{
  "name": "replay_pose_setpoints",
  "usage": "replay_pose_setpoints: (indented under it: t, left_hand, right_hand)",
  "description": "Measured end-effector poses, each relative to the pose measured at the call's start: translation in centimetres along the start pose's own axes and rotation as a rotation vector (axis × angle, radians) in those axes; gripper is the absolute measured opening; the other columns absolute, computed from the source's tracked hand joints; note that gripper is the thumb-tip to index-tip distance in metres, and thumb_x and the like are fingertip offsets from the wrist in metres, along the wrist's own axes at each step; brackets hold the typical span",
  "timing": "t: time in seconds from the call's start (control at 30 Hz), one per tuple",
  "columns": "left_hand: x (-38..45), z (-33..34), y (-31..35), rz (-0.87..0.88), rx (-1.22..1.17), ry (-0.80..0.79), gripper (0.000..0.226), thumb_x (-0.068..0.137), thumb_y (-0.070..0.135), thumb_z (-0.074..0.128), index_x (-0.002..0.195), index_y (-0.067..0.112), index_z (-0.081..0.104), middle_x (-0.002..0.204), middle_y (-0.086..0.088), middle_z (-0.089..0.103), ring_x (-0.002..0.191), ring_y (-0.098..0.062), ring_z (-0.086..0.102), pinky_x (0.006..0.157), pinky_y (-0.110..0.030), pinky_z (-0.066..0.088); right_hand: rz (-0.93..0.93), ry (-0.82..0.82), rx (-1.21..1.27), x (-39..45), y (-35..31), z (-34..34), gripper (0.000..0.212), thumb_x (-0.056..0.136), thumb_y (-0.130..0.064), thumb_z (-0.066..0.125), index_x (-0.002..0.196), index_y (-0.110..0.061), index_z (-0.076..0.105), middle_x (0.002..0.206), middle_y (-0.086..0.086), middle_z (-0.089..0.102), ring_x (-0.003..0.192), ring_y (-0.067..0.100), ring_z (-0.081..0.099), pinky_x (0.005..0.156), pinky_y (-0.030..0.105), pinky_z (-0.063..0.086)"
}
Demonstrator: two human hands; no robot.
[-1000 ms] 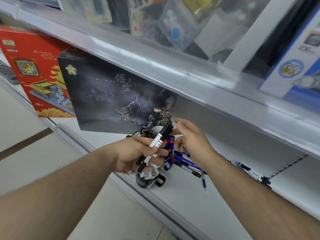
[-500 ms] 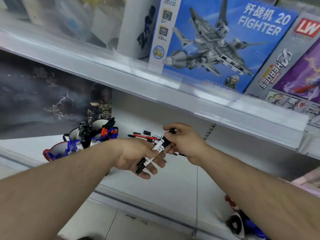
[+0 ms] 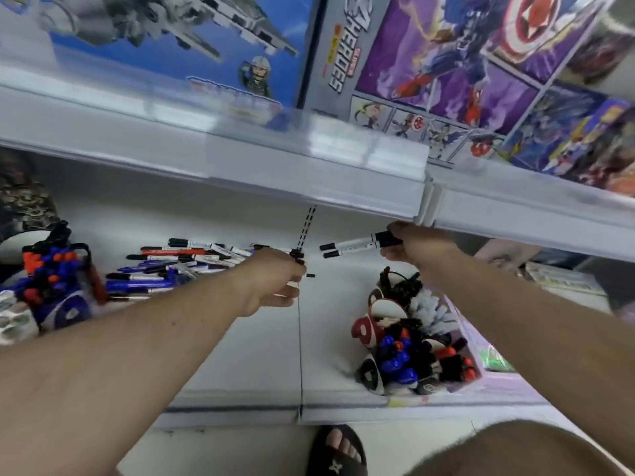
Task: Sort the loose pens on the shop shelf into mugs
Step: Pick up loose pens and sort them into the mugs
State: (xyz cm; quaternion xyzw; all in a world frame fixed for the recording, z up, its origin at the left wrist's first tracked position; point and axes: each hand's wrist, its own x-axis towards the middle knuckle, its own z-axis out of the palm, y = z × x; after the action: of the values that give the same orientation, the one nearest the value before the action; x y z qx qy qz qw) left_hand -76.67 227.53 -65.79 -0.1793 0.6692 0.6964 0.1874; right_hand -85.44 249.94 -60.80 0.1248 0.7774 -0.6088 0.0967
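My right hand [image 3: 417,247] grips two white markers with black caps [image 3: 354,245], held level and pointing left, just under the upper shelf's edge. My left hand [image 3: 275,281] hovers over the middle of the shelf board [image 3: 261,352]; its fingers curl round a thin black pen [image 3: 298,258] whose ends stick out. A pile of loose pens [image 3: 178,266], blue, white, red and black, lies on the shelf left of that hand. Mugs on the left [image 3: 51,304] hold blue and red pens. A cluster of mugs on the right [image 3: 395,341] below my right hand holds black, blue and red pens.
The upper shelf's front edge [image 3: 275,166] juts out close above both hands. Toy boxes [image 3: 446,63] stand on it. A dark box [image 3: 20,197] sits at the back left. A pale box [image 3: 481,352] borders the right mugs. My sandalled foot [image 3: 338,451] is below the shelf.
The view swung right. My right hand took two markers out of my left hand and carried them right, above the right-hand mugs. The hands have drawn apart.
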Motion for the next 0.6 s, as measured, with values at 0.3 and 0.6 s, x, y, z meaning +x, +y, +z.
replay_pose_setpoints:
  t: [0.3, 0.6]
  left_hand:
    - [3.9, 6.7, -0.1, -0.006, -0.067, -0.026, 0.013, 0.095, 0.011, 0.057, 0.105, 0.019, 0.057, 0.101, -0.006, 0.071, 0.076, -0.020, 0.068, 0.079, -0.034, 0.055]
    - [5.0, 6.2, -0.7, -0.023, -0.100, 0.079, 0.014, 0.095, 0.010, 0.057, 0.106, 0.018, 0.059, 0.094, -0.005, 0.072, 0.073, -0.020, 0.067, 0.071, -0.031, 0.054]
  right_hand:
    - [-0.334, 0.356, -1.140, 5.8, 5.0, -9.4, 0.022, 0.100, -0.009, 0.041, 0.111, -0.002, 0.059, 0.106, 0.018, 0.063, 0.095, 0.033, 0.059, 0.074, 0.032, 0.046]
    - [-0.366, 0.169, -1.338, 11.0, 10.5, -7.7, 0.027, 0.080, 0.004, 0.047, 0.063, -0.014, 0.037, 0.066, 0.005, 0.042, 0.067, 0.031, 0.046, 0.058, 0.030, 0.033]
